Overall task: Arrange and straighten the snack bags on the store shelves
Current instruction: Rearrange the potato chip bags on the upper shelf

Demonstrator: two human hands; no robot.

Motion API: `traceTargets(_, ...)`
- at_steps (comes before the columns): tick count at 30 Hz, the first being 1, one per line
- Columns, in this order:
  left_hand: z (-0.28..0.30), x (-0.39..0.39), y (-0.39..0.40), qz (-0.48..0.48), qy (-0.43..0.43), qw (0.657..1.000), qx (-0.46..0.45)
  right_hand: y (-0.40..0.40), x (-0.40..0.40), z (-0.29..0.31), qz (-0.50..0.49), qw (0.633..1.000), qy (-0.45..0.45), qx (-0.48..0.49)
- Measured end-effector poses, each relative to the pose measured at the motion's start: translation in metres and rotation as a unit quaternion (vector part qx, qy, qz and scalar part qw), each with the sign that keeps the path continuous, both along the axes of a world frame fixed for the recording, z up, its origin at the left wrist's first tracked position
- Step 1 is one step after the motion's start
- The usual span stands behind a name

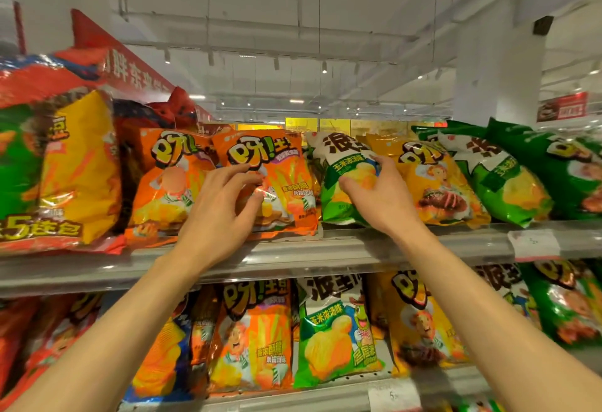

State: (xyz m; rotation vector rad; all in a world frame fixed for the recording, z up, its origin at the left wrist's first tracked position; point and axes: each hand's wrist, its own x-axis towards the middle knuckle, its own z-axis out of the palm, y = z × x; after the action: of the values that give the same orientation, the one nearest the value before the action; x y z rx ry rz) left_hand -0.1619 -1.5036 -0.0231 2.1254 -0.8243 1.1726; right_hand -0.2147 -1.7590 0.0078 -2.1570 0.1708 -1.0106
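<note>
Snack bags fill two shelves in front of me. On the upper shelf [293, 253] my left hand [224, 209] rests with spread fingers on the front of an orange bag [286, 180], touching it but not closed around it. My right hand [378, 196] grips the green-and-white chip bag [335, 167] beside it, thumb on the front and fingers at its right edge. A second orange bag [163, 183] leans to the left, and a yellow bag [436, 183] lies tilted to the right of my right hand.
A large red-and-yellow multipack [55, 167] stands at the far left. Green bags [508, 180] lean at the right end. The lower shelf [325, 395] holds upright orange, green and yellow bags. White price tags [534, 243] hang on the shelf edges.
</note>
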Motion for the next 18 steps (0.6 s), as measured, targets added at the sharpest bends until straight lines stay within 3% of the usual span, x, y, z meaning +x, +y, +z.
traceTargets(7, 0.007, -0.007, -0.002, -0.016, 0.031, 0.999, -0.029, 0.000, -0.013, 0.006, 0.090, 0.989, -0.053, 0.101)
traceTargets(11, 0.013, -0.024, -0.008, -0.010, -0.027, 0.998, -0.061, 0.009, -0.020, 0.009, 0.135, 0.983, -0.081, 0.098)
traceTargets(14, 0.023, -0.038, -0.020, -0.070, 0.069, 0.991, -0.094, 0.019, -0.026, 0.009, 0.171, 0.978, -0.086, 0.084)
traceTargets(18, 0.032, -0.042, -0.029, -0.174, 0.221, 0.948, -0.147, 0.034, -0.036, 0.010, 0.193, 0.974, -0.101, 0.053)
